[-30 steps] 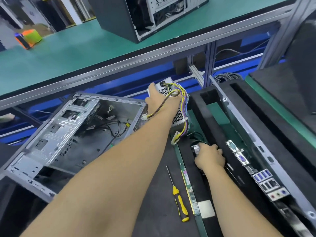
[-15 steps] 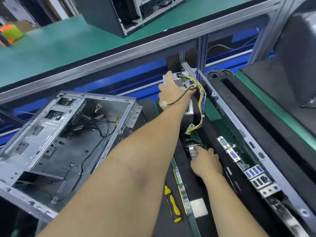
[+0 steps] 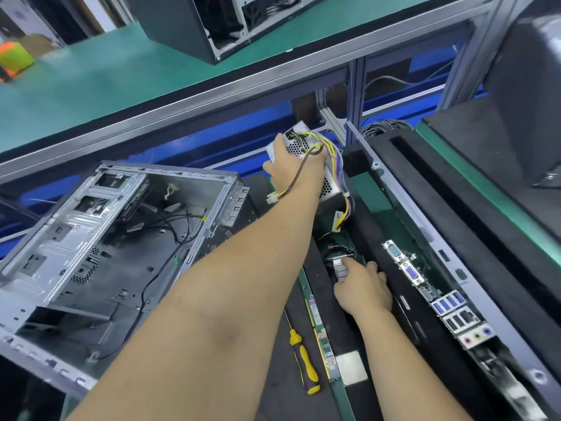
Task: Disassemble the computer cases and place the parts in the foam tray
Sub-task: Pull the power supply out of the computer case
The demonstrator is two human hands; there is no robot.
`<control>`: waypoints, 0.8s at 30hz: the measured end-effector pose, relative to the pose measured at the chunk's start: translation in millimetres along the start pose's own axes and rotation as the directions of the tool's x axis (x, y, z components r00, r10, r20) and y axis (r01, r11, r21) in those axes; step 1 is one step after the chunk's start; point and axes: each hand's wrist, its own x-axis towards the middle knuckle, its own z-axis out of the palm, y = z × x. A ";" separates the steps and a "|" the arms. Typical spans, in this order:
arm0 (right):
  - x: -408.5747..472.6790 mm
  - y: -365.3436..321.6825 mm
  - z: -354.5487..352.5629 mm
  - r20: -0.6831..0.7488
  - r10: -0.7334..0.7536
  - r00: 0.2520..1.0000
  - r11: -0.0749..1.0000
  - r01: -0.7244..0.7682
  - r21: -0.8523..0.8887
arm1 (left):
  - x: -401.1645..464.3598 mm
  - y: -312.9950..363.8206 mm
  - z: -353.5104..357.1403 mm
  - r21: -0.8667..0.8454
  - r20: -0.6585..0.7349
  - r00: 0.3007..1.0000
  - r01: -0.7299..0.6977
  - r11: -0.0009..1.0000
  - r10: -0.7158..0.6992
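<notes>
Above the far end of the foam tray (image 3: 379,238), the left hand (image 3: 296,174) clamps its grip over the top of the power supply (image 3: 306,153), fingers curled round the metal box with the bundle of coloured wires (image 3: 334,159) trailing beside the wrist. Compared with a second ago, the box sits farther from the open computer case (image 3: 121,238) and more squarely over the tray's slot; half a second ago it was already about here, so little has shifted since.

The left arm stretches long and nearly straight across the scene. The right hand (image 3: 362,288) lies lower, nearer the body, down in a tray slot, its fingers bent onto a small finned metal block (image 3: 340,268); whether that grip is truly closed round it I cannot tell.

Counted: one open case left of the grip, a second case (image 3: 212,22) on the green tabletop (image 3: 106,80) beyond it, one screwdriver (image 3: 302,360) between the arms, one memory stick (image 3: 321,335) just beside it, one motherboard (image 3: 449,305) right of the right hand.
</notes>
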 end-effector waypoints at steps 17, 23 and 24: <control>6.7 3.2 -1.3 0.053 -0.023 0.998 1.000 0.023 0.004 | 0.6 -44.0 41.1 0.333 0.108 0.994 -0.065 0.941 0.030; 6.4 1.9 -2.9 0.058 -0.034 0.998 0.999 0.032 0.034 | -6.9 -53.6 46.7 0.419 0.144 0.979 0.075 0.905 -0.148; 7.0 2.2 -4.2 0.048 -0.039 0.998 0.998 0.036 0.058 | -7.8 -55.5 49.5 0.434 0.155 0.977 0.066 0.898 -0.147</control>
